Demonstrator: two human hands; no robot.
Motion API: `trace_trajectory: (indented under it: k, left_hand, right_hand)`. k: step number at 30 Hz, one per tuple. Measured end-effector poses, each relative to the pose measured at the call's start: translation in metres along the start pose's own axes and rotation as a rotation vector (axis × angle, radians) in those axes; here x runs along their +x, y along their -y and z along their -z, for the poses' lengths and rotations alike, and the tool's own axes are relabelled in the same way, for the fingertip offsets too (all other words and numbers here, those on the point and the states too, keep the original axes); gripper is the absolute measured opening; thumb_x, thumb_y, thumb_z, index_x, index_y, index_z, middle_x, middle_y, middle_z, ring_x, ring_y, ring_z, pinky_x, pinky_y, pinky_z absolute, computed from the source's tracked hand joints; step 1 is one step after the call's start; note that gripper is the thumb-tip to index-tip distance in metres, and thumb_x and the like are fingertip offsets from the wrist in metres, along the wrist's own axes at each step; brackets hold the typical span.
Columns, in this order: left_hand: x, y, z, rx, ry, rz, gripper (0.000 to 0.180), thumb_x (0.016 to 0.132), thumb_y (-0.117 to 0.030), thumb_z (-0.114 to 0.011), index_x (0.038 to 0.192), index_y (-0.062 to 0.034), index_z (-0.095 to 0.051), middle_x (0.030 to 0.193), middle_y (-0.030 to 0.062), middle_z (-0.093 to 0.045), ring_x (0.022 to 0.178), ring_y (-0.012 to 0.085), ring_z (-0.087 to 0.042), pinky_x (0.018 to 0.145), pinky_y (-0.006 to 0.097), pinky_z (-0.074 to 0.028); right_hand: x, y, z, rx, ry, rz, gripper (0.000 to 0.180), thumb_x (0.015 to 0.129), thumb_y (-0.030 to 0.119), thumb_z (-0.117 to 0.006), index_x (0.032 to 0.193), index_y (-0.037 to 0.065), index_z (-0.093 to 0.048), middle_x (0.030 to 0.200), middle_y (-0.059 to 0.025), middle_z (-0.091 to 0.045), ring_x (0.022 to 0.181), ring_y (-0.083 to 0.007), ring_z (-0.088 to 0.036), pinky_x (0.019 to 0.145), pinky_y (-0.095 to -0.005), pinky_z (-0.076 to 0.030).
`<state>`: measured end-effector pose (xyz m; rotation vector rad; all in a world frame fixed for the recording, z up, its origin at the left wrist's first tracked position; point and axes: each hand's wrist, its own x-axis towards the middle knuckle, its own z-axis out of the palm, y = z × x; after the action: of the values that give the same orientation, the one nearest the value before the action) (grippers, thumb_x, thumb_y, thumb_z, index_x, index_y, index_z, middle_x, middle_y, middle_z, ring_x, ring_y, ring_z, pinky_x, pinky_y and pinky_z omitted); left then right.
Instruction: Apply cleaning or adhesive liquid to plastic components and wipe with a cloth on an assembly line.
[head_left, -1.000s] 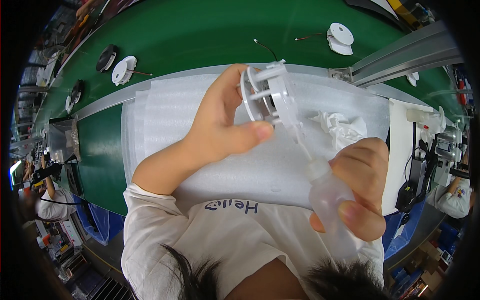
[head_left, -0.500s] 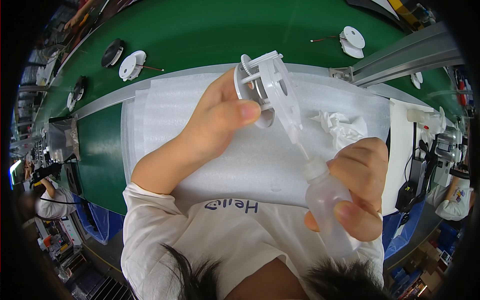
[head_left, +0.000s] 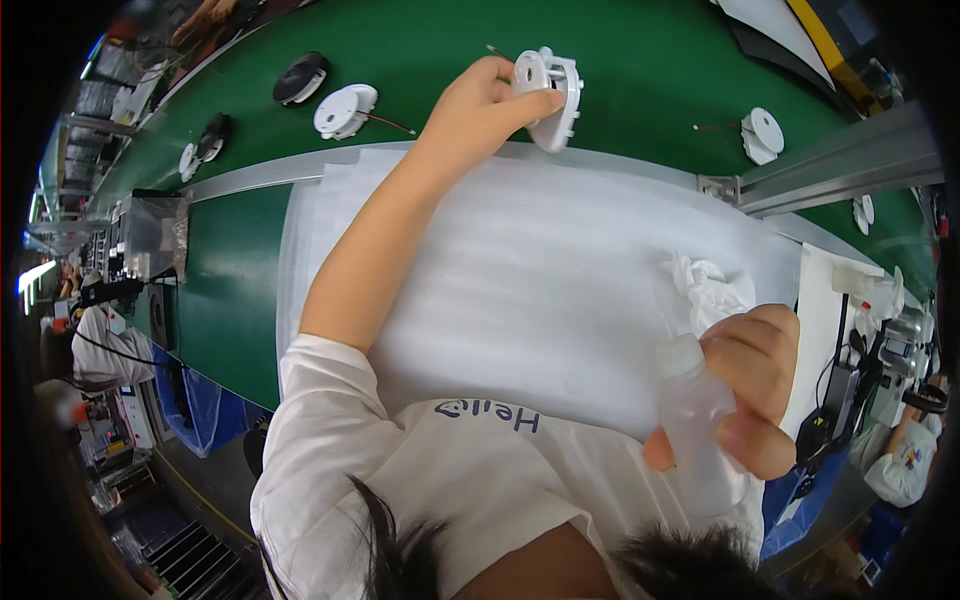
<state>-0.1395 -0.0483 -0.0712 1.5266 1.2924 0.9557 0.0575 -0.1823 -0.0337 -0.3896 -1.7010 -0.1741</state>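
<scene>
My left hand (head_left: 493, 103) reaches out over the far edge of the white sheet. Its thumb and fingers pinch a white plastic assembly (head_left: 548, 100) with a round plate and several posts, held upright at the green belt. A short dark wire end shows beside the fingers. At the lower right, my right hand (head_left: 757, 390) is wrapped around a translucent squeeze bottle (head_left: 697, 430) with a whitish cap, tilted up and left. The bottle's thin nozzle cannot be made out now. A crumpled white tissue (head_left: 712, 290) lies just beyond my right hand.
On the green belt (head_left: 640, 60) sit a white round part (head_left: 345, 112) with a wire, a black round part (head_left: 300, 78) and another white part (head_left: 763, 135). A metal rail (head_left: 840, 175) crosses at right. White foam sheets (head_left: 520, 290) cover the bench before me.
My left hand has moved away from me, carrying the white assembly from the bottle's tip to the belt. The bottle, still in my right hand, is now apart from it.
</scene>
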Motion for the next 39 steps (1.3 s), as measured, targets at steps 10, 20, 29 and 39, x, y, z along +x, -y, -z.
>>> trace_trajectory:
  k: [10, 20, 29, 39]
  left_hand:
    - [0.057, 0.02, 0.016, 1.032, -0.121, -0.074, 0.056, 0.069, -0.052, -0.058, 0.097, -0.0039, -0.056, 0.092, 0.0109, -0.06, 0.082, 0.0241, -0.059, 0.067, 0.035, -0.047]
    - [0.025, 0.019, 0.147, 1.141, 0.518, -0.071, 0.059, 0.059, 0.018, -0.037, 0.104, -0.013, -0.059, 0.121, 0.0131, -0.048, 0.114, 0.0279, -0.042, 0.095, 0.032, -0.035]
    - [0.031, 0.038, 0.15, 1.182, 0.451, -0.322, 0.065, 0.059, 0.012, -0.055, 0.117, -0.0169, -0.05, 0.114, 0.0082, -0.052, 0.099, 0.0271, -0.052, 0.085, 0.032, -0.043]
    - [-0.032, 0.006, 0.034, -0.538, 0.227, -0.395, 0.068, 0.064, 0.008, -0.062, 0.126, 0.0035, -0.034, 0.117, 0.0145, -0.047, 0.102, 0.02, -0.052, 0.079, 0.03, -0.049]
  right_hand:
    - [0.005, 0.005, 0.01, 0.047, 0.162, -0.092, 0.042, 0.07, 0.034, -0.069, 0.088, 0.008, -0.041, 0.068, -0.011, -0.054, 0.046, -0.0169, -0.042, 0.044, -0.0284, -0.024]
    - [0.006, 0.006, 0.011, 0.132, 0.129, -0.182, 0.042, 0.068, 0.034, -0.07, 0.09, 0.008, -0.043, 0.068, -0.0101, -0.053, 0.049, -0.0178, -0.043, 0.046, -0.0303, -0.027]
    - [0.007, 0.007, 0.011, 0.138, 0.137, -0.171, 0.043, 0.068, 0.034, -0.07, 0.09, 0.009, -0.044, 0.068, -0.0097, -0.053, 0.048, -0.0175, -0.043, 0.045, -0.0293, -0.026]
    - [0.01, 0.004, 0.013, 0.126, 0.083, -0.123, 0.041, 0.068, 0.036, -0.069, 0.087, 0.01, -0.044, 0.067, -0.0092, -0.054, 0.047, -0.0169, -0.041, 0.044, -0.0291, -0.025]
